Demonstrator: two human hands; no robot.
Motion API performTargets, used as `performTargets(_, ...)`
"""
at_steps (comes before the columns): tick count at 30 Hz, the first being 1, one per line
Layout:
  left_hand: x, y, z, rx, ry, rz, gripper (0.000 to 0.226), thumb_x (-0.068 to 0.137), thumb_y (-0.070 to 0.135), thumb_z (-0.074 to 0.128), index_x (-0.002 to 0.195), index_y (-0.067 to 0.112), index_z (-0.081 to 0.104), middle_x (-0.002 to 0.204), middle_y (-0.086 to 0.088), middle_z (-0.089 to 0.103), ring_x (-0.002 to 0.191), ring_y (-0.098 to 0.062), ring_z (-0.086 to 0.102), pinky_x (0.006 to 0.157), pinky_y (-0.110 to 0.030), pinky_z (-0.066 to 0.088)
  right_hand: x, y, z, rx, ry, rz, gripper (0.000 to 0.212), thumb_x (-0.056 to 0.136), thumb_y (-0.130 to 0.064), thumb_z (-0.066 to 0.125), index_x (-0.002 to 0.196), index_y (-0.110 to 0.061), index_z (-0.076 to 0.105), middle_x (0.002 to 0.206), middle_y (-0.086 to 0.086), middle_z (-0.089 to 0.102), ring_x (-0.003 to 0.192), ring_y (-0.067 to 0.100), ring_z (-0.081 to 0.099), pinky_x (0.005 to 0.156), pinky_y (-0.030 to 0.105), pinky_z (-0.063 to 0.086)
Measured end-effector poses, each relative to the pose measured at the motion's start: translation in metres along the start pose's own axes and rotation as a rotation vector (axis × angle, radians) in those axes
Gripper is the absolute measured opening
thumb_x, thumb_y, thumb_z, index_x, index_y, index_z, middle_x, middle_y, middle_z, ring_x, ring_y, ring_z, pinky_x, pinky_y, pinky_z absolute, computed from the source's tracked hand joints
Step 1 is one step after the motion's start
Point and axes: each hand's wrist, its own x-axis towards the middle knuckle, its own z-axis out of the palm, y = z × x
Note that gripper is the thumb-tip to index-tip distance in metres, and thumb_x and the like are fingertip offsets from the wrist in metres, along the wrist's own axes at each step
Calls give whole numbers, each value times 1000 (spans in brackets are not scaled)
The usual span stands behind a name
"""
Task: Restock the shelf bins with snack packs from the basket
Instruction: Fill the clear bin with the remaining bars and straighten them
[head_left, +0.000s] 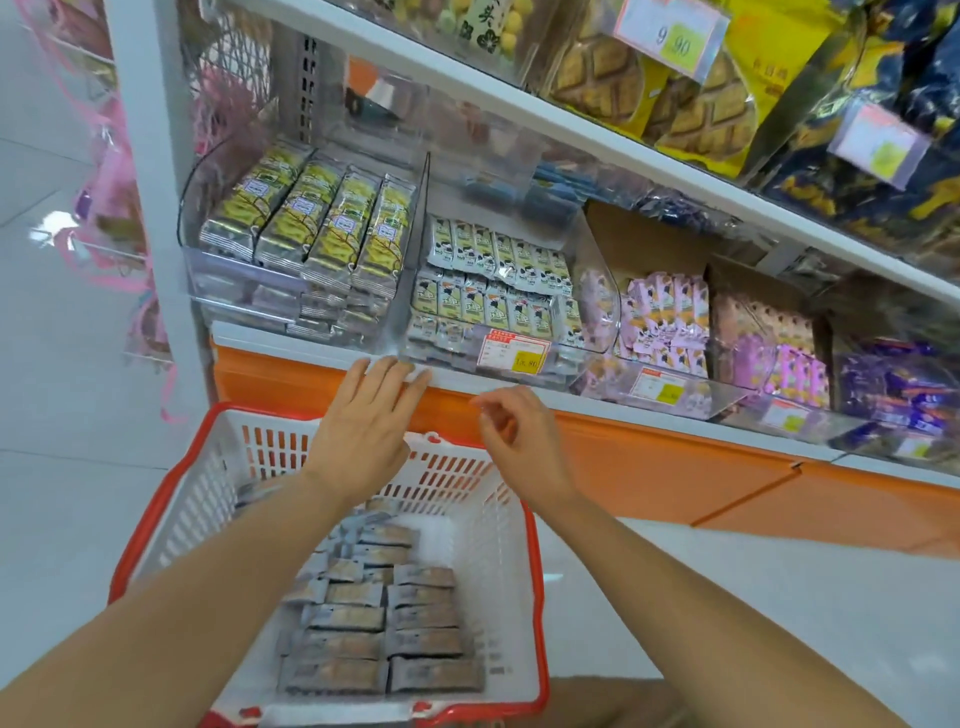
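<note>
Basket (538, 571), left hand (363, 415) flat on shelf edge (291, 340), right hand (519, 436) loosely curled

A white metal shelf board (291, 340), with an orange panel (649, 467) under its front edge, carries a row of containers. Midway stands a clear plastic bin of white cow-print packs (447, 356) with a red-and-yellow price tag (514, 353) on its front. Touching its left side is a clear plastic bin of yellow-green packs (239, 291), just right of it a clear plastic bin of lilac packs (727, 400), and farther right a brown cardboard box (753, 291).
</note>
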Motion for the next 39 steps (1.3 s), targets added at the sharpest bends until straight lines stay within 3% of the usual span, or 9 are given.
performTargets(4, -18, -18, 25, 26, -159, -23, 77, 65, 23, 80, 136, 9, 52, 130, -17, 53, 125, -36, 47, 112, -52, 30, -18, 20, 38, -22, -133, 75, 22, 87, -9, 63, 104, -20, 70, 94, -8, 59, 75, 2, 54, 71, 10, 42)
performTargets(9, -37, -34, 56, 90, -505, -117, 83, 97, 47, 45, 157, 17, -4, 163, -10, 5, 151, -29, 1, 122, -49, -2, -37, 53, 87, -60, -308, 195, 19, 89, -13, 60, 105, -18, 70, 93, -7, 58, 75, 7, 55, 74, 24, 49)
performTargets(15, -49, -49, 98, 35, -545, -176, 92, 96, 55, 42, 144, 17, -27, 163, -11, -15, 150, -28, -15, 119, -48, -15, -58, 93, 144, -121, -567, 309, 20, 93, -18, 59, 111, -12, 66, 107, 5, 61, 90, 18, 60, 75, 23, 44)
performTargets(19, -57, -55, 121, 20, -395, -139, 98, 86, 41, 64, 151, 16, -5, 163, -14, 11, 151, -31, 5, 117, -46, -17, -70, 117, 178, -192, -737, 442, 30, 95, -24, 56, 123, -16, 60, 122, 5, 58, 109, 20, 56, 86, 26, 43)
performTargets(25, -58, -57, 141, 67, -231, -101, 99, 66, 24, 79, 151, 8, 30, 150, -21, 39, 142, -36, 24, 119, -50, 1, -90, 146, 208, -316, -1028, 437, 63, 93, -25, 59, 150, -23, 30, 137, 11, 48, 122, 29, 43, 93, 37, 43)
performTargets(27, -59, -56, 144, 85, -228, -111, 99, 69, 23, 76, 152, 8, 24, 151, -21, 38, 142, -35, 18, 119, -49, -1, -92, 148, 211, -410, -1022, 345, 66, 93, -24, 60, 150, -24, 28, 135, 12, 46, 120, 30, 42, 89, 37, 43)
performTargets(30, -59, -54, 145, 90, -250, -124, 97, 74, 23, 70, 152, 12, 13, 154, -20, 35, 144, -34, 13, 119, -48, -3, -88, 146, 209, -507, -981, 257, 52, 91, -17, 61, 140, -20, 44, 131, 12, 44, 118, 29, 42, 80, 34, 40)
performTargets(35, -57, -53, 141, 50, -236, -133, 92, 70, 15, 75, 151, 8, 31, 151, -22, 38, 143, -38, 25, 119, -49, 1, -82, 141, 195, -564, -942, 236, 43, 88, -19, 62, 129, -15, 49, 128, 10, 45, 114, 28, 48, 74, 34, 42)
performTargets(39, -54, -50, 129, 56, -321, -158, 87, 77, 20, 72, 152, 10, 29, 154, -20, 34, 145, -37, 25, 122, -51, 6, -74, 136, 171, -516, -795, 298, 31, 88, -27, 60, 117, -17, 52, 119, 5, 49, 105, 25, 54, 71, 31, 42)
